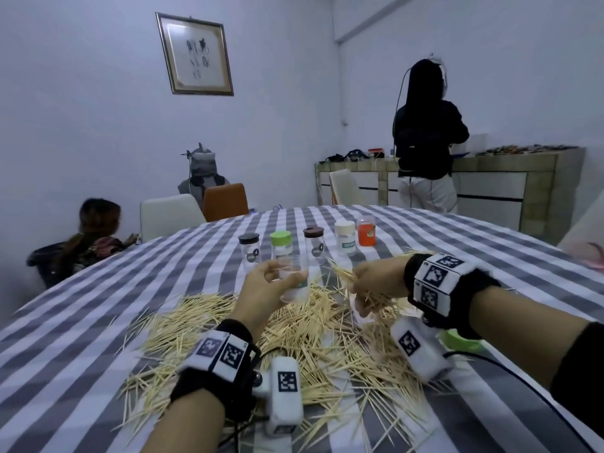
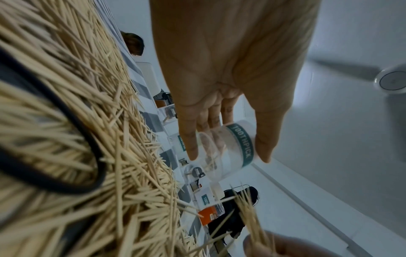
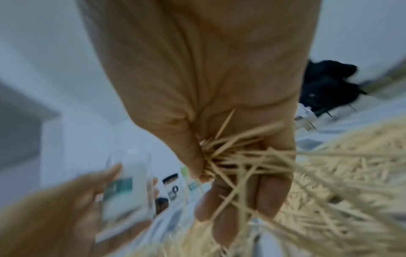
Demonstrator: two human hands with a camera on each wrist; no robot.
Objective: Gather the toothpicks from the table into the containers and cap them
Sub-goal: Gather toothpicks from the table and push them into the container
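Toothpicks (image 1: 294, 341) lie heaped on the striped surface (image 1: 81, 322) under both wrists. Left hand (image 1: 261, 289) grips an uncapped clear jar (image 1: 294, 282) above the heap, fingers and thumb curled round it. Right hand (image 1: 376, 279) beside it clutches a bundle (image 1: 346, 276) of picks. Five capped jars (image 1: 313, 243) stand in a row behind; a green cap (image 1: 461, 340) lies near the right wrist.

We sit in a home dining room. We see a checked tablecloth (image 1: 425, 230), dining chairs (image 1: 170, 214), a framed picture (image 1: 195, 53) and a tiled counter (image 1: 490, 178).
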